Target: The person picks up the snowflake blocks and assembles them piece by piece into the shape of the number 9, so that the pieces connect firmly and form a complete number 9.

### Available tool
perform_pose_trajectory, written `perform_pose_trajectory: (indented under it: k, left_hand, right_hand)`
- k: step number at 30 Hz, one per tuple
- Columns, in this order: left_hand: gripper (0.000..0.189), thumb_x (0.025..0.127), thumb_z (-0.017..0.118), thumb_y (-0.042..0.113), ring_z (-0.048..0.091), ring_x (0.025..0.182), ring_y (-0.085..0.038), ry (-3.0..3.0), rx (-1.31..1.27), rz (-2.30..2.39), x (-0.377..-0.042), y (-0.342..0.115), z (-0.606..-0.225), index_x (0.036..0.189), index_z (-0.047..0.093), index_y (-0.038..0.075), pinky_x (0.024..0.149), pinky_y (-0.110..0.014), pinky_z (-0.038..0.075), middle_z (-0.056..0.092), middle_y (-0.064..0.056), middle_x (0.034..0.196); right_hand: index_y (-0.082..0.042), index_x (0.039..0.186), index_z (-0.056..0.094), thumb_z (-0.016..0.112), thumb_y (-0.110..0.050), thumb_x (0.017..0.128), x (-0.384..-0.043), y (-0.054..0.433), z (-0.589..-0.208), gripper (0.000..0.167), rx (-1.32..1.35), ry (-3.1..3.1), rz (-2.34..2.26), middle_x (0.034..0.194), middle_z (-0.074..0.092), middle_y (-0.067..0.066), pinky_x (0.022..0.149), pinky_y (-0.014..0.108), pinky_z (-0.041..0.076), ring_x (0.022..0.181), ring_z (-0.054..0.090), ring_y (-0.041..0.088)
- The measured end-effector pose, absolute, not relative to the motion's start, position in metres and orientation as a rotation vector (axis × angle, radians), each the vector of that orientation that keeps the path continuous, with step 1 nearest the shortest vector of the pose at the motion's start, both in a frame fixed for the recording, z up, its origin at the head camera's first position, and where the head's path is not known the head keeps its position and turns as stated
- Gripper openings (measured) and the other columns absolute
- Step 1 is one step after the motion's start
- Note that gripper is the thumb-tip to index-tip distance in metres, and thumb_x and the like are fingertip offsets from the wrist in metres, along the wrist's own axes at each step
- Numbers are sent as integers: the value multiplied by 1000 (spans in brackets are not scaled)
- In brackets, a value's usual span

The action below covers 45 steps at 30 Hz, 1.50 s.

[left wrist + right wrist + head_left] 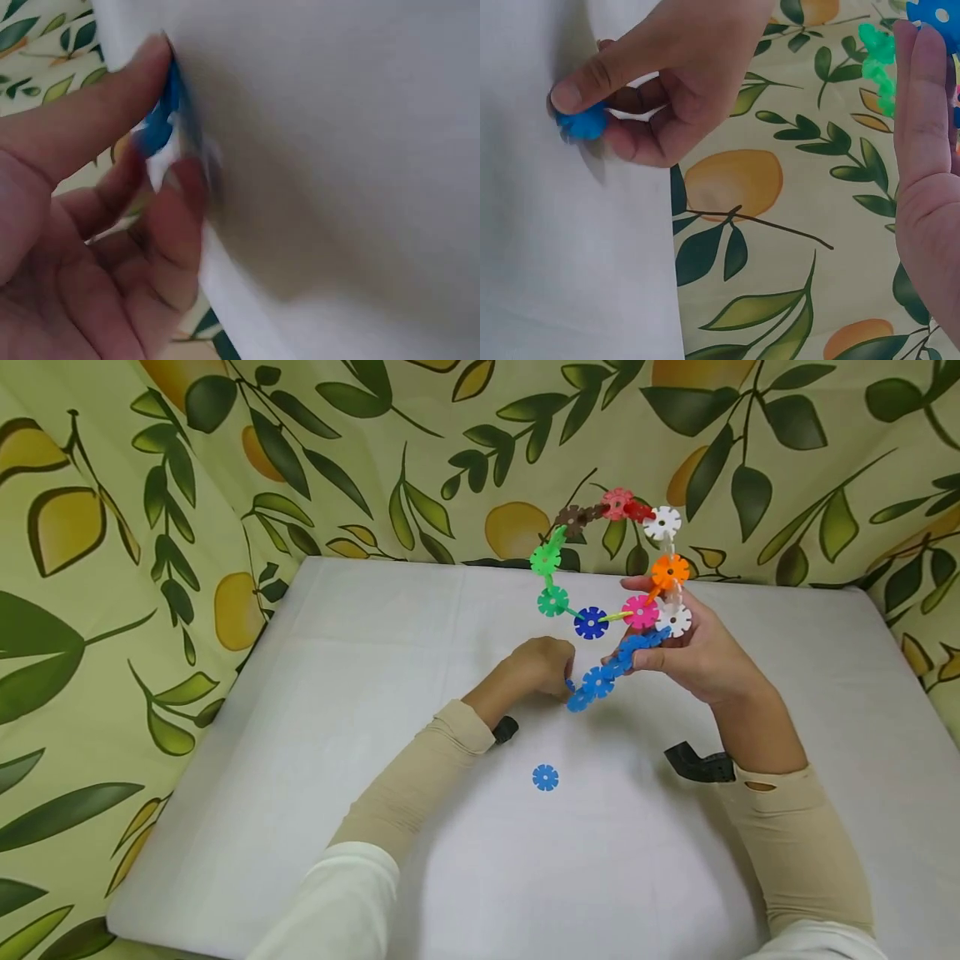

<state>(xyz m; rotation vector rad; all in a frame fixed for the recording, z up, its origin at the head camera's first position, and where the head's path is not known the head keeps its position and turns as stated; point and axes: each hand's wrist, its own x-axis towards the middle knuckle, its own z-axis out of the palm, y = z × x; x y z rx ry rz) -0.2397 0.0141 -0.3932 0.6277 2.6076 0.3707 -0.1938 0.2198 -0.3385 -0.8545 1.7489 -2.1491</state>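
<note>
My left hand (536,666) pinches a small blue notched disc (583,122) between thumb and fingers, low over the table. In the left wrist view the disc is blurred and partly hidden by the fingertips. My right hand (708,652) holds up a linked chain of notched plastic discs (591,622). The chain forms a ring of brown, red, white, orange, pink, dark blue and green pieces. From it a tail of blue discs (598,682) slants down toward my left fingers. One loose blue disc (545,777) lies flat on the table nearer my body.
A white cloth covers the table (300,735). Patterned fabric (450,443) with leaves and fruit hangs behind it and at the sides. Black devices (699,764) are strapped at both wrists, over beige sleeves.
</note>
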Motion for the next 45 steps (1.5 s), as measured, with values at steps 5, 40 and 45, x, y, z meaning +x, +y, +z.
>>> perform_pose_trajectory:
  k: [5, 40, 45]
  left_hand:
    - [25, 81, 86, 22, 57, 83, -16, 2575, 620, 636, -232, -7, -390, 95, 67, 15, 69, -26, 48, 63, 0, 88]
    - [12, 89, 74, 2, 65, 68, -15, 2274, 988, 1639, -144, -73, -319, 84, 64, 5, 65, -33, 58, 70, -1, 82]
    - [12, 89, 75, 2, 65, 68, -16, 2308, 929, 1661, -141, -72, -316, 85, 64, 4, 61, -30, 55, 70, -1, 80]
  right_hand:
    - [0, 148, 39, 69, 19, 83, -192, 219, -337, 74, -858, 1713, -2221, 98, 65, 20, 81, 35, 58, 87, 69, 28]
    - [7, 146, 33, 68, 22, 81, -185, 208, -331, 75, -1086, 1454, -2471, 98, 64, 26, 89, 42, 55, 92, 71, 38]
    - [5, 145, 37, 67, 23, 81, -182, 208, -330, 74, -1048, 1520, -2477, 98, 63, 23, 88, 41, 55, 92, 70, 34]
